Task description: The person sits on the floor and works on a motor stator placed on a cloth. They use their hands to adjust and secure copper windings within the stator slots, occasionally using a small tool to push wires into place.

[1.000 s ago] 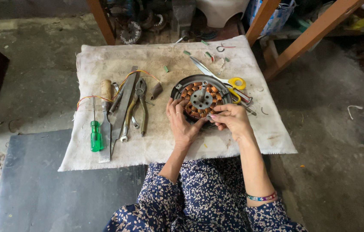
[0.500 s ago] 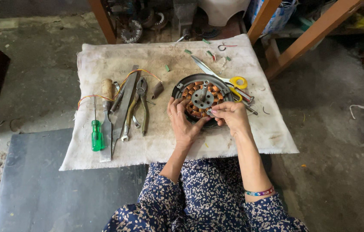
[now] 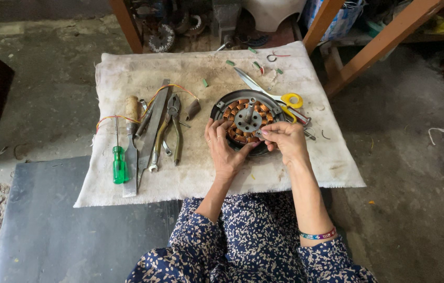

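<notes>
Copper coils already fill the ring of the fan motor stator (image 3: 247,119), which sits in its dark round housing on the stained cloth (image 3: 201,173). Left hand (image 3: 223,152) cups the near rim, fingers spread. Right hand (image 3: 284,139) pinches something small at the near edge; what it is, I cannot tell. Pliers (image 3: 171,128) and green screwdriver (image 3: 119,162) lie untouched, well left of both hands.
</notes>
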